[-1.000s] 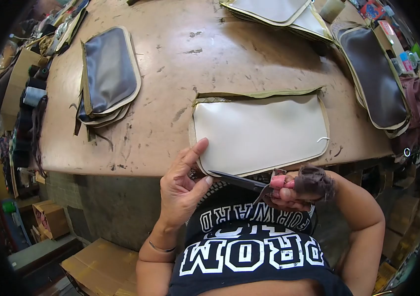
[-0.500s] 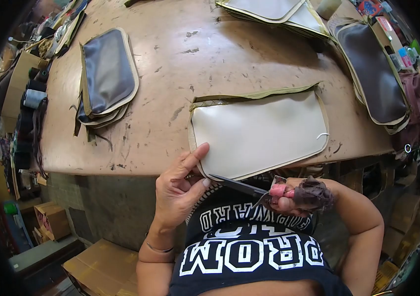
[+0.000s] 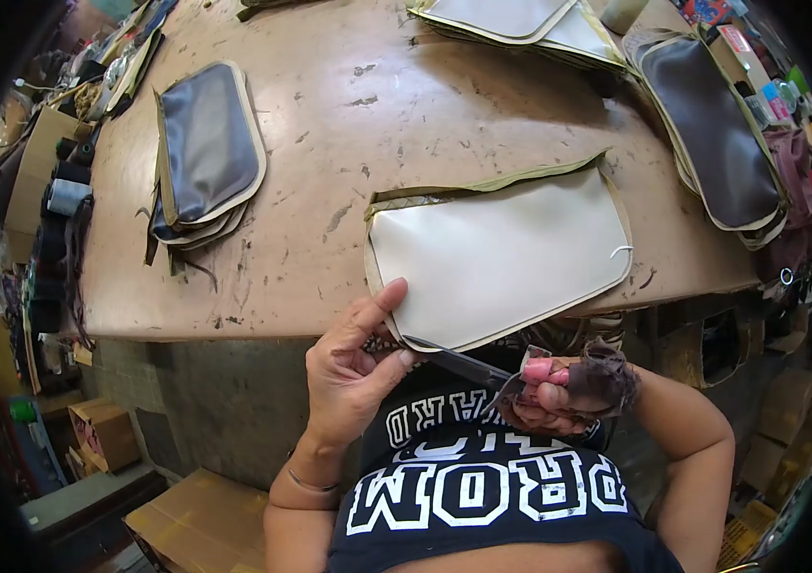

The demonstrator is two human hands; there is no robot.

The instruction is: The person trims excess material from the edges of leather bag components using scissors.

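Observation:
A pale cream rectangular pouch panel (image 3: 501,258) with rounded corners and olive fabric along its far edge lies at the table's front edge. Its near left corner is pinched between the thumb and fingers of my left hand (image 3: 353,358). My right hand (image 3: 549,406) is closed round the handles of a pair of scissors (image 3: 468,367), which are wrapped in pink and dark material. The dark blades point left, their tips at the panel's near edge beside my left thumb. A short white thread sits near the panel's right end.
Dark brown pouch pieces lie stacked on the table (image 3: 320,277) at left (image 3: 210,143) and right (image 3: 706,124). More cream pieces (image 3: 511,17) are at the back. Thread spools (image 3: 67,198) line the left edge; a cardboard box (image 3: 200,520) stands below.
My right hand and the scissors have shifted slightly left and down, the blades now more steeply slanted. The left hand keeps its pinch on the panel's corner.

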